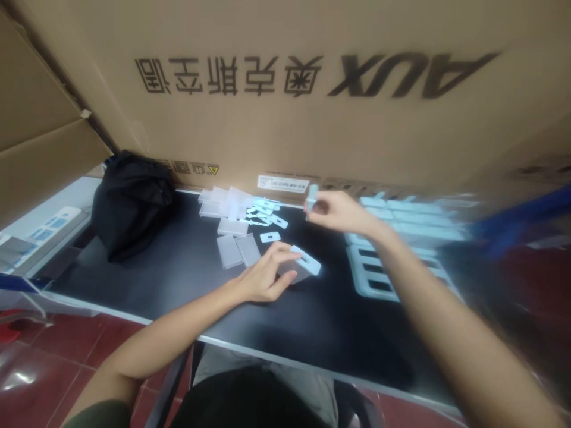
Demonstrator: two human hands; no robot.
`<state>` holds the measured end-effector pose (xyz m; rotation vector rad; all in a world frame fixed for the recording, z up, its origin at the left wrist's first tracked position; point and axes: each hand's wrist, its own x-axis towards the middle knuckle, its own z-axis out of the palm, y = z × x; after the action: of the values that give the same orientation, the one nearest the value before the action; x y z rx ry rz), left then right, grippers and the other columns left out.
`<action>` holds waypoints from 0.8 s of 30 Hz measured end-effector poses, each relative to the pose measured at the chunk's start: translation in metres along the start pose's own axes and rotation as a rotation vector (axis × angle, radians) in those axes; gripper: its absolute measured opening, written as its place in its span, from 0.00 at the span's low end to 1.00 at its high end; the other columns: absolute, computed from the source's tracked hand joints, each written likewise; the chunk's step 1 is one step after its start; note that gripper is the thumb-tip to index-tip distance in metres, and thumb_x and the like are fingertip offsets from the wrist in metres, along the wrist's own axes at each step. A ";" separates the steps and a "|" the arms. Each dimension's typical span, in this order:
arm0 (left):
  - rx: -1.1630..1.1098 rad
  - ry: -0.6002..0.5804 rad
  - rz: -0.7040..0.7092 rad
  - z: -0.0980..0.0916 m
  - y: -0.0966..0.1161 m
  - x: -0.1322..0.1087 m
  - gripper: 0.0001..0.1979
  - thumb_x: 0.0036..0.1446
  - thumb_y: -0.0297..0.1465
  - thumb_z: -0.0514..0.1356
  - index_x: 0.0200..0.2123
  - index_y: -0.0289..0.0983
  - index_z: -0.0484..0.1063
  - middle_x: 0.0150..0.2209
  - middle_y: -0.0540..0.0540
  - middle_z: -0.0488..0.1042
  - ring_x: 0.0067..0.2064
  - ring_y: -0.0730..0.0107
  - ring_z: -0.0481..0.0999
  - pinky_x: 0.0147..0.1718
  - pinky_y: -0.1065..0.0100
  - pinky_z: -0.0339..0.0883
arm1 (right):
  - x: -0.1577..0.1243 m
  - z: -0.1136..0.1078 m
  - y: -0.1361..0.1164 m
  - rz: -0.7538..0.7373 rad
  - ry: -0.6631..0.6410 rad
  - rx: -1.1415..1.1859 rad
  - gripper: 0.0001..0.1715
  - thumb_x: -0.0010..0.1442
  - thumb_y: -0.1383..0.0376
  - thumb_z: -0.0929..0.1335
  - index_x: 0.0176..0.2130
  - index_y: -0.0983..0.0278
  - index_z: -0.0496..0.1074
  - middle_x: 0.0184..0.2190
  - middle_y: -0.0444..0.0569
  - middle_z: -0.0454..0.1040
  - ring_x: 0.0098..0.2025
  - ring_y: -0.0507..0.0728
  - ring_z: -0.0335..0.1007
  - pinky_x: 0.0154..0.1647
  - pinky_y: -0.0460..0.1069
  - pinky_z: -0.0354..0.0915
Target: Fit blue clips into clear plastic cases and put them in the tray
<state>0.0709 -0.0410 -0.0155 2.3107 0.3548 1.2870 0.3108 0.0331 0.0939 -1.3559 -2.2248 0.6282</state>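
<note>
My left hand (270, 274) grips a clear plastic case with a pale-blue slotted end plate (307, 261), tilted just above the black tabletop. Higher and to the right, my right hand (341, 213) pinches a small pale-blue piece (312, 193); motion blur hides its exact shape. Beyond my left hand lie several clear flat cases (229, 251), some spread singly and others heaped. Beside the heap are loose pale-blue slotted plates (270, 237) and thin pale-blue strips (257, 222). Pale-blue slotted frames (370, 279) sit under and beyond my right forearm.
A large cardboard box (276, 131) with printed lettering walls off the back of the black table (178, 279). At the back left slumps a black cloth bag (134, 205). Something blue (526, 220) blurs at the right. The table's pale front edge (276, 356) crosses near my lap.
</note>
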 end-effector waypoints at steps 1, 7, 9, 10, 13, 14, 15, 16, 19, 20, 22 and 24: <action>0.000 -0.001 -0.004 0.001 0.000 0.000 0.25 0.70 0.29 0.56 0.66 0.42 0.54 0.52 0.39 0.68 0.54 0.57 0.71 0.52 0.49 0.74 | -0.014 -0.005 -0.008 -0.012 0.028 0.118 0.06 0.55 0.61 0.71 0.34 0.62 0.73 0.28 0.45 0.77 0.29 0.55 0.72 0.33 0.49 0.67; -0.077 0.025 -0.072 0.007 -0.001 -0.001 0.26 0.68 0.29 0.60 0.65 0.42 0.55 0.55 0.38 0.68 0.53 0.62 0.74 0.43 0.62 0.80 | -0.072 -0.006 -0.055 -0.118 0.035 0.295 0.08 0.56 0.60 0.73 0.35 0.61 0.76 0.31 0.46 0.77 0.29 0.53 0.72 0.32 0.49 0.69; -0.096 0.033 -0.076 0.009 -0.001 -0.001 0.27 0.67 0.29 0.61 0.65 0.42 0.55 0.55 0.39 0.68 0.52 0.63 0.75 0.43 0.62 0.80 | -0.078 0.000 -0.060 -0.147 0.002 0.249 0.05 0.58 0.62 0.72 0.35 0.61 0.75 0.28 0.43 0.75 0.25 0.51 0.69 0.29 0.47 0.65; -0.105 0.036 -0.071 0.009 0.000 -0.002 0.28 0.66 0.28 0.62 0.65 0.43 0.55 0.54 0.40 0.68 0.51 0.64 0.75 0.43 0.62 0.81 | -0.080 0.003 -0.061 -0.161 -0.012 0.227 0.04 0.59 0.63 0.72 0.35 0.61 0.75 0.26 0.42 0.73 0.24 0.50 0.67 0.28 0.47 0.64; -0.139 0.035 -0.054 0.011 0.002 -0.002 0.30 0.64 0.27 0.63 0.65 0.43 0.55 0.54 0.40 0.68 0.51 0.65 0.76 0.42 0.63 0.82 | -0.086 0.008 -0.061 -0.188 -0.026 0.166 0.05 0.61 0.63 0.70 0.37 0.62 0.74 0.28 0.42 0.72 0.25 0.50 0.64 0.27 0.46 0.62; -0.149 0.034 -0.051 0.012 0.002 -0.003 0.30 0.64 0.27 0.63 0.65 0.43 0.55 0.54 0.40 0.68 0.50 0.65 0.76 0.42 0.63 0.82 | -0.088 0.009 -0.061 -0.192 -0.027 0.142 0.05 0.61 0.62 0.70 0.38 0.62 0.75 0.30 0.43 0.72 0.26 0.50 0.63 0.28 0.46 0.62; -0.157 0.033 -0.049 0.013 0.003 -0.004 0.30 0.64 0.27 0.63 0.65 0.43 0.55 0.54 0.41 0.68 0.50 0.65 0.77 0.42 0.63 0.82 | -0.090 0.008 -0.062 -0.194 -0.027 0.121 0.07 0.61 0.62 0.70 0.40 0.62 0.75 0.31 0.44 0.72 0.27 0.50 0.63 0.29 0.46 0.63; -0.161 0.032 -0.048 0.013 0.003 -0.005 0.30 0.64 0.27 0.63 0.65 0.43 0.56 0.54 0.41 0.68 0.50 0.65 0.77 0.42 0.63 0.83 | -0.092 0.008 -0.063 -0.197 -0.029 0.102 0.09 0.61 0.61 0.71 0.41 0.62 0.76 0.33 0.45 0.73 0.28 0.50 0.63 0.30 0.47 0.63; -0.155 0.025 -0.051 0.014 0.002 -0.003 0.29 0.65 0.28 0.64 0.65 0.43 0.56 0.54 0.40 0.69 0.52 0.63 0.77 0.41 0.63 0.83 | -0.097 0.007 -0.068 -0.202 -0.050 0.050 0.12 0.60 0.60 0.72 0.45 0.61 0.77 0.34 0.47 0.73 0.29 0.52 0.64 0.31 0.47 0.63; -0.149 0.016 -0.050 0.013 0.002 -0.001 0.29 0.65 0.29 0.64 0.64 0.43 0.56 0.54 0.40 0.69 0.52 0.63 0.77 0.41 0.63 0.82 | -0.098 0.007 -0.071 -0.197 -0.061 0.034 0.13 0.60 0.61 0.72 0.45 0.61 0.78 0.34 0.47 0.74 0.30 0.52 0.65 0.31 0.47 0.64; -0.119 -0.005 -0.046 0.010 0.006 0.006 0.28 0.66 0.30 0.63 0.64 0.43 0.56 0.54 0.39 0.70 0.52 0.62 0.78 0.42 0.62 0.82 | -0.102 0.006 -0.073 -0.180 -0.091 0.003 0.12 0.61 0.62 0.71 0.45 0.60 0.79 0.35 0.48 0.76 0.31 0.53 0.69 0.32 0.48 0.65; -0.032 0.006 -0.049 0.010 0.016 0.008 0.29 0.66 0.33 0.64 0.65 0.42 0.55 0.55 0.37 0.72 0.53 0.59 0.78 0.46 0.56 0.81 | -0.111 0.000 -0.071 -0.164 -0.113 -0.021 0.13 0.62 0.63 0.69 0.46 0.59 0.79 0.38 0.50 0.78 0.35 0.56 0.73 0.36 0.50 0.68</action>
<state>0.0832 -0.0541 -0.0056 2.2578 0.3870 1.2676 0.3070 -0.0958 0.1203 -1.1585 -2.4089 0.6370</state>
